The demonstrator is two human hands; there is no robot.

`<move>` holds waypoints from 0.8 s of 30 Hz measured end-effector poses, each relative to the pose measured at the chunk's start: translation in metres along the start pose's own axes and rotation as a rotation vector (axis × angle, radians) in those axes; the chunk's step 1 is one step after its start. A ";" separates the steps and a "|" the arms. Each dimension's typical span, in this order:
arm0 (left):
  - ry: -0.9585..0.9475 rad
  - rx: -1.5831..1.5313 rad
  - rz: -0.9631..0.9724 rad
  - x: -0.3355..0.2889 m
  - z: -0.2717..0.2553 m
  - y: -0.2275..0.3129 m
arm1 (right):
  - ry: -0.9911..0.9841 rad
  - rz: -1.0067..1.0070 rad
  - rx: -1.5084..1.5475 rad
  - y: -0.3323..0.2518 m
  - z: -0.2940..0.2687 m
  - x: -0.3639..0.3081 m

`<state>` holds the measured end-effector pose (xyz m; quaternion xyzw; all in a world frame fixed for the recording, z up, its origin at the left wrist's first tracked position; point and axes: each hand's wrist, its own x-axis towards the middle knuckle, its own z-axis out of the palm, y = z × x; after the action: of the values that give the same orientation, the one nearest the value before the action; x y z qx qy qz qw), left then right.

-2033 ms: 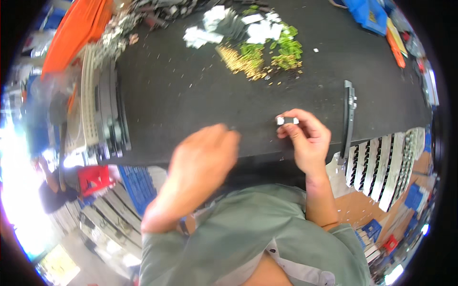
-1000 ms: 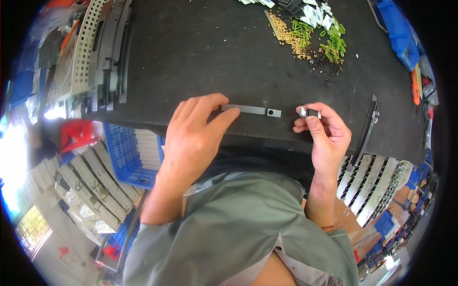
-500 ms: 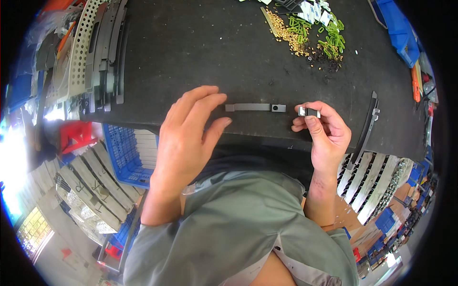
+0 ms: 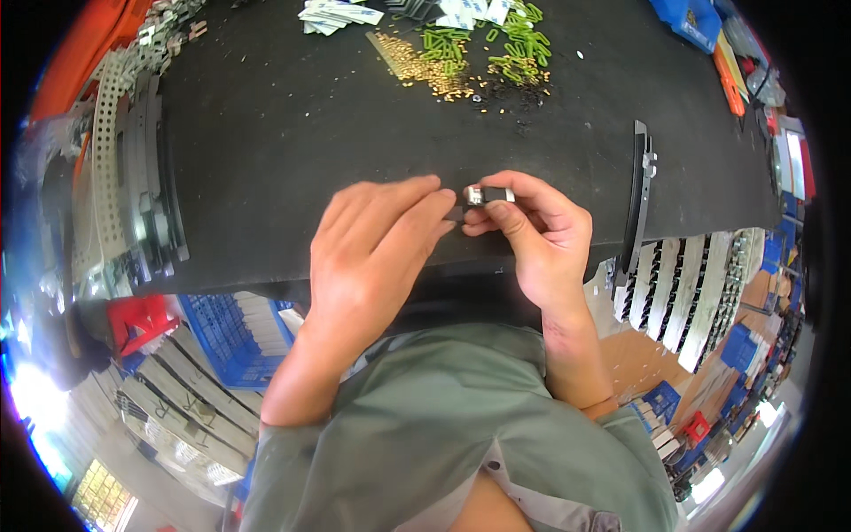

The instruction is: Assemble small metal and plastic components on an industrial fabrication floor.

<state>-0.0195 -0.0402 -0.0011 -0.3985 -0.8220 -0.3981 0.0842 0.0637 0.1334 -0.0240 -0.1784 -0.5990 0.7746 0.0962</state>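
Observation:
My right hand pinches a small silver metal clip between thumb and forefinger at the near edge of the black mat. My left hand lies palm down right beside it, fingertips meeting the clip, and it covers a dark flat metal strip of which only a short end shows. Both hands are touching at the clip.
Green plastic pieces, brass-coloured small parts and white packets lie at the far edge. Perforated metal rails are stacked on the left. Another dark strip lies at the right. Blue crates sit below the table.
My left hand has slid right over the dark strip, covering it, and now meets my right hand at the clip. The view has shifted so the hands sit more central.

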 end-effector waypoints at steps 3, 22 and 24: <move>0.007 -0.039 0.071 0.004 0.012 0.002 | -0.004 -0.014 0.010 0.000 -0.003 0.000; -0.064 0.021 0.001 0.007 0.015 0.015 | -0.017 -0.018 -0.129 -0.005 -0.004 0.001; -0.085 0.024 0.017 0.008 0.010 0.014 | -0.019 -0.009 -0.118 -0.003 -0.004 0.000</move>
<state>-0.0129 -0.0230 0.0036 -0.4207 -0.8263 -0.3701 0.0574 0.0648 0.1382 -0.0218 -0.1737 -0.6455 0.7390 0.0835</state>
